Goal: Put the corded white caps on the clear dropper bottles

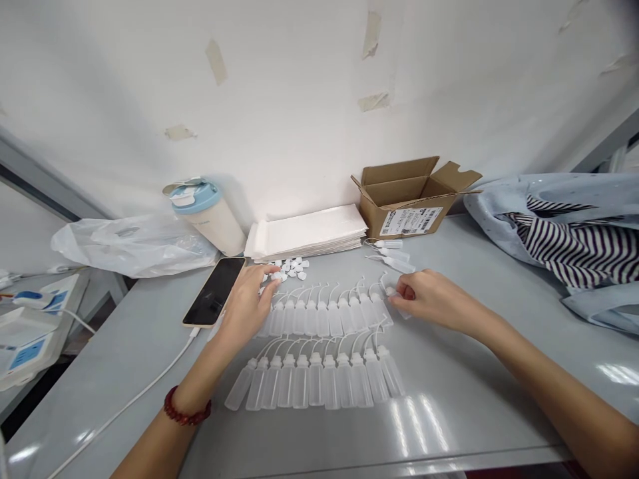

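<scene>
Two rows of small translucent squeeze bottles lie side by side on the grey table (449,412): a far row (324,316) and a near row (314,379), each bottle with a thin curved tip. My left hand (247,306) rests with fingers stretched over the left end of the far row, its fingertips at a pile of small white caps (290,267). My right hand (429,298) is closed in a pinch on one bottle (394,296) at the right end of the far row. A few loose bottles (394,256) lie beyond it.
A black phone (214,291) with a white cable lies left of my left hand. A stack of white bags (307,233), an open cardboard box (407,196) and a blue-lidded cup (207,213) stand by the wall. Striped fabric (579,246) lies right; a plastic bag (130,243) left.
</scene>
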`<state>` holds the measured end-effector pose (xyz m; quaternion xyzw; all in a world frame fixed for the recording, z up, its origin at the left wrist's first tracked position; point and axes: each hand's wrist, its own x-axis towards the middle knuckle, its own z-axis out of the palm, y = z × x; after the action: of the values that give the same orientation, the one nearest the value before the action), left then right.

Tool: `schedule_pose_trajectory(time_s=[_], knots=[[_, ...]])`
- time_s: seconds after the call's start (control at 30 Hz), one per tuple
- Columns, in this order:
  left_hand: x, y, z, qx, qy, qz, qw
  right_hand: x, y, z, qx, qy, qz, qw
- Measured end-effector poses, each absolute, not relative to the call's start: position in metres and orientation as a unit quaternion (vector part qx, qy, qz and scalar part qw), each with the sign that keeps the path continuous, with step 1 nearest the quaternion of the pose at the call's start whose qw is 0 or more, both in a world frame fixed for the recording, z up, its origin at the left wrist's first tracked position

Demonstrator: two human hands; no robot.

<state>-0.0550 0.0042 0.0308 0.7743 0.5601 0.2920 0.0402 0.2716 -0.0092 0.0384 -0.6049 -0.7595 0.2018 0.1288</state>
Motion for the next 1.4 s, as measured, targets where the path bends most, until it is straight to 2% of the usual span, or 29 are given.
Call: schedule_pose_trajectory(time_s=[0.1,0.2,0.33,0.5,0.63,0.77,1.07,1.4], knots=[[-0.045,-0.005,0.037,0.753,0.565,0.317,0.114,0.269,-0.009,0.042,-0.614,-0.742,0.211,0.168],[-0.032,-0.016,0.043,0.742,0.554,0.331,0.18,0.263,-0.013,0.049,-0.596,-0.722,0.257,0.241],[-0.014,-0.029,0.046,0.735,0.528,0.317,0.284,0.251,-0.024,0.06,-0.515,-0.664,0.433,0.325],[0.001,-0.044,0.046,0.689,0.495,0.315,0.426,0.229,-0.042,0.058,-0.365,-0.577,0.663,0.306],[0.003,-0.051,0.051,0.666,0.444,0.315,0.51,0.217,-0.05,0.047,-0.3,-0.52,0.747,0.287],[0.002,-0.055,0.058,0.701,0.407,0.3,0.503,0.215,-0.051,0.039,-0.284,-0.508,0.759,0.291],[0.005,-0.058,0.053,0.788,0.373,0.308,0.381,0.211,-0.053,0.038,-0.328,-0.534,0.734,0.262],[0.004,-0.059,0.044,0.827,0.305,0.341,0.326,0.208,-0.062,0.045,-0.355,-0.625,0.643,0.264]])
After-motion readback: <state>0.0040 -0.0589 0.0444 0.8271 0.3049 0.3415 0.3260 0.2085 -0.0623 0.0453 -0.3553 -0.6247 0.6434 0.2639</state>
